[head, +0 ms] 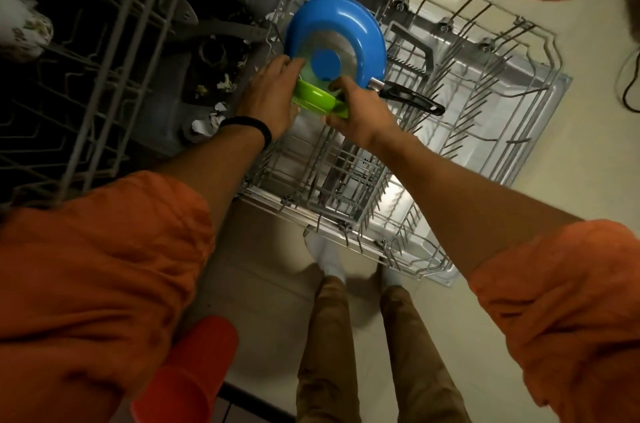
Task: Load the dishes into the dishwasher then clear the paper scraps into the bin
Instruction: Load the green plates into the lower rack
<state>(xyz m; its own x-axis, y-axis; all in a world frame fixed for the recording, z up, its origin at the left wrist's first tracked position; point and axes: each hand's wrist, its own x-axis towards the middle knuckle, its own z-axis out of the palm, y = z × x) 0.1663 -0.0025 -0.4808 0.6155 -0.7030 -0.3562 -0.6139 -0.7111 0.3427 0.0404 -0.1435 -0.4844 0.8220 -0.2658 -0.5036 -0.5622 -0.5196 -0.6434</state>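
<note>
Loading is partway: a blue metal frying pan [346, 25] stands at the far-left corner of the grey wire dishwasher rack [346, 173]. The left grip [266, 96] and right grip [360, 117] clasp a lime-green plastic plate [317, 98] beside it. White paper scraps [207, 122] lie uncleared.

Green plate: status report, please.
Left hand, right hand grip green plate at lower rack. Blue frying pan stands on edge beside it. Paper scraps uncleared.

Blue pan [346, 24] stood on edge in the pulled-out rack [485, 103], handle pointing right; green plate [311, 98] tilted just beside it; paper scraps [204, 126] littered the dishwasher tub [162, 124].
</note>
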